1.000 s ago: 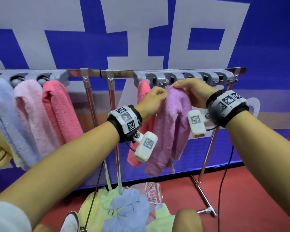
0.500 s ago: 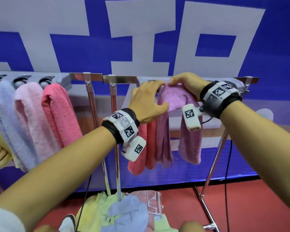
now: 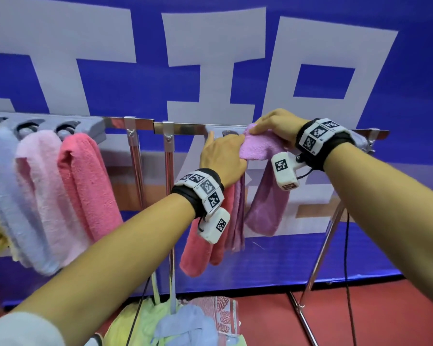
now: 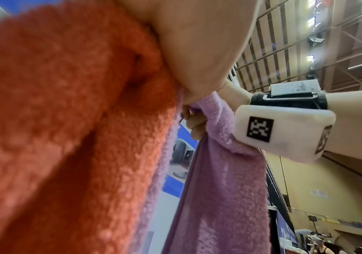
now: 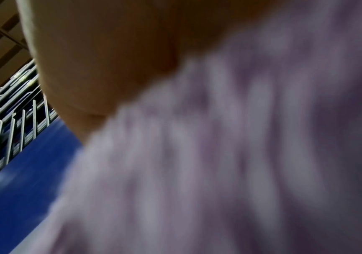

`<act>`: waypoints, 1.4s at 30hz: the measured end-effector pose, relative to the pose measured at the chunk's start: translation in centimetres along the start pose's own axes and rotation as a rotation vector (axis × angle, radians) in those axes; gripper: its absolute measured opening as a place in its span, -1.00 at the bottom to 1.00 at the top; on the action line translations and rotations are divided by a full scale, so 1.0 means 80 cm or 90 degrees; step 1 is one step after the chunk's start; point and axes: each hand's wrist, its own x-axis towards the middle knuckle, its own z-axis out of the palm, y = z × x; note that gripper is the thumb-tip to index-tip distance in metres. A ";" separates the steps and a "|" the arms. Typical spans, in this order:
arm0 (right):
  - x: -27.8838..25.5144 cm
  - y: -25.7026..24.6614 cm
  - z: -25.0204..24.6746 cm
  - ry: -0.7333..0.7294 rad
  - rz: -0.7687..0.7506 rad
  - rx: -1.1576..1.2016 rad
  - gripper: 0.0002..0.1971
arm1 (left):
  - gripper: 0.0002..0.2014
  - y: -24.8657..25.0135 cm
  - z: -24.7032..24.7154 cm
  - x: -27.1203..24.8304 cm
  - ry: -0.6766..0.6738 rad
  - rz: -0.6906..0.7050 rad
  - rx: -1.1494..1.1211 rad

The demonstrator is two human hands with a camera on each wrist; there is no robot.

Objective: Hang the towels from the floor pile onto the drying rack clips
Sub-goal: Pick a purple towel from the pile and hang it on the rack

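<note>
Towels in the floor pile (image 3: pixel 185 323) (yellow-green, pale blue, patterned red) lie below the drying rack (image 3: pixel 140 123). Up at its bar, the left hand (image 3: pixel 223 158) and right hand (image 3: pixel 278 126) both pinch the purple towel (image 3: pixel 263 208), fingers curled into its top fold, beside a hanging coral towel (image 3: pixel 198 253).

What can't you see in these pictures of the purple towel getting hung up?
- The clip meant for the purple towel: both hands cover it in the head view.
- Right hand fingers: the right wrist view is a blur of towel.
- Floor pile: cut off by the head view's bottom edge.
</note>
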 end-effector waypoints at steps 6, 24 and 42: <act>-0.010 0.021 -0.005 0.129 -0.085 -0.353 -0.85 | -0.63 0.012 0.008 0.003 -0.045 0.031 0.076; -0.058 0.074 0.063 0.145 -0.159 -0.272 -0.49 | -0.56 0.009 0.013 0.012 -0.104 0.055 0.059; -0.081 0.055 0.056 0.047 -0.083 -0.334 -0.42 | -0.51 0.012 -0.005 -0.003 -0.183 0.038 -0.026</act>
